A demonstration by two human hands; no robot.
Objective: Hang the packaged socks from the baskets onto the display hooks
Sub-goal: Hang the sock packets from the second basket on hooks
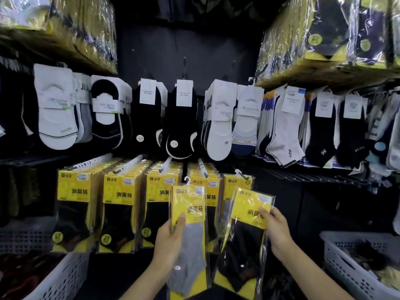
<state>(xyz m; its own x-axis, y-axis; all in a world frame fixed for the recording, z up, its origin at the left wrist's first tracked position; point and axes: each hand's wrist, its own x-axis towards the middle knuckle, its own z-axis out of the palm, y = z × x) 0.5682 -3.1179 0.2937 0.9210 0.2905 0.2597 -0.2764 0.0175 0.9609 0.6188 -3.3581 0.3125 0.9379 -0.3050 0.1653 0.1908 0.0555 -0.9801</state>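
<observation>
My left hand (pixel 171 241) grips a yellow pack of grey socks (pixel 190 239) upright by its left edge, thumb across the front. The pack's small white hanger sits just below and in front of a display hook (pixel 202 167). My right hand (pixel 275 228) holds a second yellow pack with black socks (pixel 244 239), tilted to the right, by its right edge. Behind both packs, rows of the same yellow packs (pixel 121 204) hang on several white hooks.
A white perforated basket (pixel 65 276) stands at the lower left and another white basket (pixel 346 263) with dark packs at the lower right. Loose socks on cards (pixel 218 118) hang in a row above. Wrapped yellow stock (pixel 324 35) fills the top shelves.
</observation>
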